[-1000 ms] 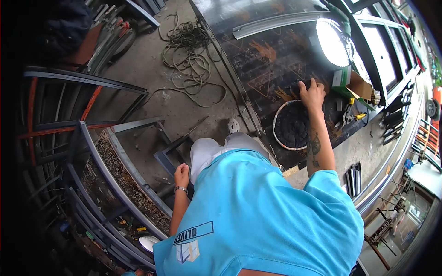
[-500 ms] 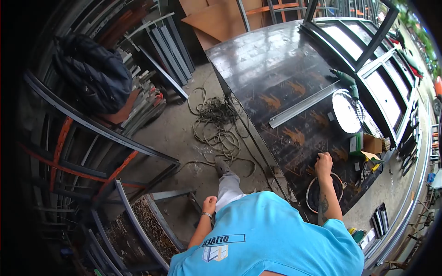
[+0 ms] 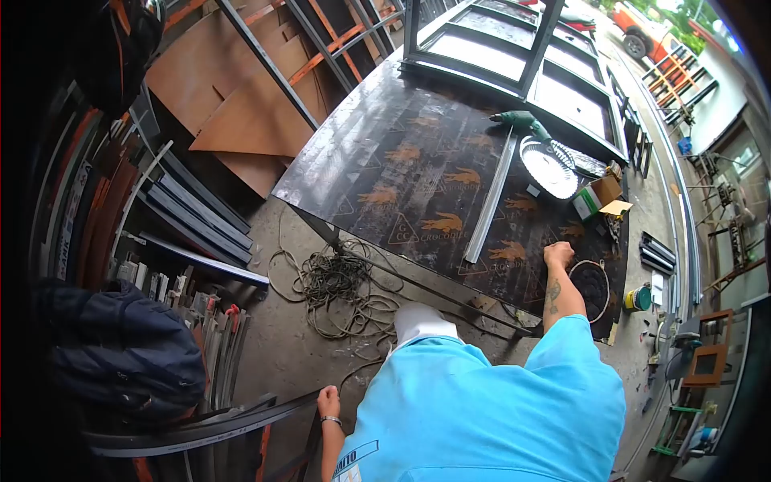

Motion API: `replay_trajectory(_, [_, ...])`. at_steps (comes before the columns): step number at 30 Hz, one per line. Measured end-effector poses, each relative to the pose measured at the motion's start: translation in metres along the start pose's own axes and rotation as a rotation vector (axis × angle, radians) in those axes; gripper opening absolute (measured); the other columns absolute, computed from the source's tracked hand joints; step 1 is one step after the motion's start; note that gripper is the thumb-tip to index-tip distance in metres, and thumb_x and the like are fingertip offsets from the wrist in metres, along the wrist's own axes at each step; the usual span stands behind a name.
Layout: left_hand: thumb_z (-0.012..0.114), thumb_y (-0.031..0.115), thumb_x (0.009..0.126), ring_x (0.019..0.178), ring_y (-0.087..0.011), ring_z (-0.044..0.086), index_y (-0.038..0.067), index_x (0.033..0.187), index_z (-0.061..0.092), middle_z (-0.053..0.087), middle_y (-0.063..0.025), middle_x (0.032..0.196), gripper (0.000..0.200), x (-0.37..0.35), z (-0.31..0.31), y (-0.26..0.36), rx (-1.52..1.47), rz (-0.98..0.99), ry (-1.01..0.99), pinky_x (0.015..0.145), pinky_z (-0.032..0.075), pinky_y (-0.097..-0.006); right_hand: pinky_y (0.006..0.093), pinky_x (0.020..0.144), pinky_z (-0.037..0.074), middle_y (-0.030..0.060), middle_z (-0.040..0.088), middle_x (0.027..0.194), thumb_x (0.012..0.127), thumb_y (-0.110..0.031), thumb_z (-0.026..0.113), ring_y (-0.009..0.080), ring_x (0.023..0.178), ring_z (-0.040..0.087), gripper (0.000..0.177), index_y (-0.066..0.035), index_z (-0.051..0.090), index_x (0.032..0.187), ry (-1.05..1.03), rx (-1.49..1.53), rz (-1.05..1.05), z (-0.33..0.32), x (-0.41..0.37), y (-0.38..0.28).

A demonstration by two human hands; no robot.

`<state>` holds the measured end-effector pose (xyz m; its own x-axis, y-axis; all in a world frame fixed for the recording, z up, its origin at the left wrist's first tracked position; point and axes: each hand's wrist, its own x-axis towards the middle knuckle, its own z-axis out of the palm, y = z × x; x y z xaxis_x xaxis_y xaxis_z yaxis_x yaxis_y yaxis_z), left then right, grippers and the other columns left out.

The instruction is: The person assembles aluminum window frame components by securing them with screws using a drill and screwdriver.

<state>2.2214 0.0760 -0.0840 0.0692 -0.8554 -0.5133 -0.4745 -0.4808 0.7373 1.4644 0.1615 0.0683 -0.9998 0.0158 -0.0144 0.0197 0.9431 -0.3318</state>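
My right hand [image 3: 559, 255] is closed over the near right part of the dark printed tabletop [image 3: 418, 173]; whatever its fingers hold, if anything, is hidden. Close beside it lies a round black item with a pale rim [image 3: 590, 291]. A silver metal channel [image 3: 491, 201] lies across the board to the left of that hand. Beyond are a green power drill [image 3: 522, 122] and a round white coil-like piece [image 3: 548, 173]. Down at my left side, my left hand [image 3: 328, 402] hangs with curled fingers above a dark metal bar [image 3: 241, 423], and nothing shows in it.
Tangled rope [image 3: 325, 281] lies on the floor at the table's near edge. An opened small box [image 3: 598, 195] stands at the board's right side. Dark window frames [image 3: 514, 60] rest at the far end. A dark blue bag [image 3: 128, 349] and stacked metal profiles are at left.
My view has turned and my body has moved along the table. My right hand stays closed over the board, now nearer the metal channel. My left hand remains low and curled.
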Motion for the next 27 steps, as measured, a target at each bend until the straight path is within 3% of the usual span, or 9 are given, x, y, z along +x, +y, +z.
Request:
replay_trajectory(3, [0.063, 0.024, 0.094, 0.067, -0.0119, 0.058, 0.000, 0.104, 0.066, 0.065, -0.0044, 0.080, 0.027, 0.055, -0.050, 0.050, 0.020, 0.069, 0.076, 0.064, 0.049, -0.0278, 0.0369, 0.086, 0.056, 0.0206, 0.072, 0.099, 0.073, -0.014, 0.070, 0.0302, 0.095, 0.071, 0.013, -0.007, 0.077, 0.081, 0.098, 0.077, 0.228, 0.021, 0.010, -0.003])
replay_trajectory(5, [0.062, 0.026, 0.095, 0.073, -0.0125, 0.060, 0.002, 0.114, 0.063, 0.067, -0.0040, 0.090, 0.031, 0.085, -0.066, 0.095, -0.048, 0.037, 0.014, 0.066, 0.050, -0.0281, 0.0322, 0.078, 0.059, 0.0140, 0.073, 0.094, 0.070, -0.008, 0.074, 0.0256, 0.086, 0.072, 0.014, -0.002, 0.075, 0.083, -0.045, 0.688, 0.530, 0.005, -0.006, -0.027])
replay_trajectory(8, [0.058, 0.035, 0.098, 0.095, -0.0135, 0.060, 0.009, 0.125, 0.058, 0.065, -0.0035, 0.110, 0.038, 0.100, -0.058, 0.204, -0.085, -0.026, -0.164, 0.079, 0.050, -0.0335, 0.0263, 0.069, 0.061, 0.0082, 0.067, 0.087, 0.073, 0.004, 0.075, 0.0194, 0.075, 0.068, 0.016, 0.004, 0.069, 0.088, -0.140, 1.376, 0.428, 0.038, -0.006, -0.049])
replay_trajectory(11, [0.056, 0.037, 0.099, 0.104, -0.0205, 0.061, 0.010, 0.125, 0.057, 0.064, -0.0051, 0.116, 0.038, 0.124, -0.032, 0.301, -0.440, -0.067, -0.444, 0.089, 0.049, -0.0394, 0.0260, 0.068, 0.061, 0.0096, 0.066, 0.085, 0.081, 0.007, 0.069, 0.0169, 0.076, 0.067, 0.009, 0.004, 0.068, 0.089, -0.413, 1.621, 0.214, 0.014, -0.088, -0.148])
replay_trajectory(13, [0.053, 0.037, 0.100, 0.105, -0.0224, 0.061, 0.010, 0.121, 0.058, 0.064, -0.0062, 0.115, 0.035, 0.154, -0.013, 0.358, -0.761, -0.154, -0.696, 0.092, 0.050, -0.0418, 0.0250, 0.072, 0.060, 0.0118, 0.067, 0.087, 0.085, 0.004, 0.067, 0.0180, 0.077, 0.067, 0.013, 0.007, 0.066, 0.098, -0.739, 1.619, 0.113, 0.017, -0.160, -0.221])
replay_trajectory(18, [0.046, 0.039, 0.102, 0.110, -0.0257, 0.060, 0.006, 0.115, 0.061, 0.063, -0.0108, 0.116, 0.038, 0.241, 0.029, 0.490, -0.762, -0.260, -0.966, 0.100, 0.048, -0.0423, 0.0268, 0.070, 0.054, 0.0120, 0.072, 0.081, 0.079, -0.008, 0.067, 0.0161, 0.074, 0.068, 0.023, 0.007, 0.072, 0.095, -1.191, 1.271, -0.312, 0.046, -0.320, -0.405])
replay_trajectory(22, [0.037, 0.036, 0.105, 0.118, -0.0298, 0.057, 0.002, 0.120, 0.057, 0.060, -0.0158, 0.127, 0.043, 0.343, 0.015, 0.542, -0.800, -0.294, -1.091, 0.103, 0.046, -0.0437, 0.0391, 0.071, 0.055, 0.0190, 0.071, 0.080, 0.071, -0.011, 0.065, 0.0323, 0.075, 0.070, 0.017, -0.003, 0.075, 0.081, -0.884, 1.006, -0.725, 0.079, -0.379, -0.519])
replay_trajectory(23, [0.038, 0.033, 0.105, 0.111, -0.0250, 0.060, 0.003, 0.114, 0.059, 0.064, -0.0119, 0.117, 0.038, 0.363, 0.007, 0.576, -0.714, -0.324, -0.892, 0.097, 0.049, -0.0405, 0.0418, 0.070, 0.054, 0.0187, 0.070, 0.079, 0.070, -0.008, 0.064, 0.0353, 0.076, 0.068, 0.013, -0.003, 0.073, 0.078, -0.819, 1.050, -0.870, 0.103, -0.390, -0.560])
replay_trajectory(27, [0.040, 0.031, 0.104, 0.109, -0.0245, 0.061, 0.004, 0.110, 0.060, 0.065, -0.0106, 0.114, 0.035, 0.411, 0.020, 0.611, -0.706, -0.344, -0.960, 0.098, 0.049, -0.0412, 0.0431, 0.067, 0.052, 0.0159, 0.064, 0.084, 0.071, -0.008, 0.068, 0.0343, 0.077, 0.065, 0.011, 0.000, 0.066, 0.078, -0.573, 0.986, -1.085, 0.119, -0.384, -0.608])
